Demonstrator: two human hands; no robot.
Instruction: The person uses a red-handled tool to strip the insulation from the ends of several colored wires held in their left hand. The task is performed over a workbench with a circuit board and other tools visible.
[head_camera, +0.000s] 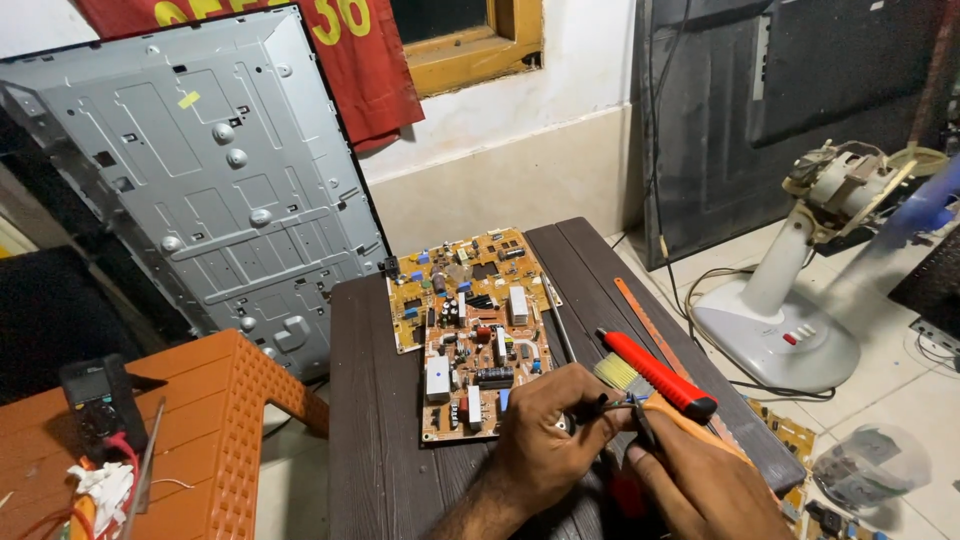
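At about 6 o'clock in the view, the left hand (545, 435) pinches a small dark component (612, 403) between thumb and fingertips, its wire leads just visible. The right hand (700, 480), at 5 o'clock, is closed around a tool with an orange handle (690, 425), its tip meeting the component. A red-handled brush (655, 375) lies just above both hands, its bristles pointing toward 9 o'clock. On the dark wooden table (370, 420), 2 circuit boards sit together: one (478, 375) at 10 o'clock from the left hand, the other (465, 280) beyond it toward 12 o'clock. A grey metal panel (210, 170) leans at 10 o'clock; a white fan base (780, 320) stands at 3 o'clock.
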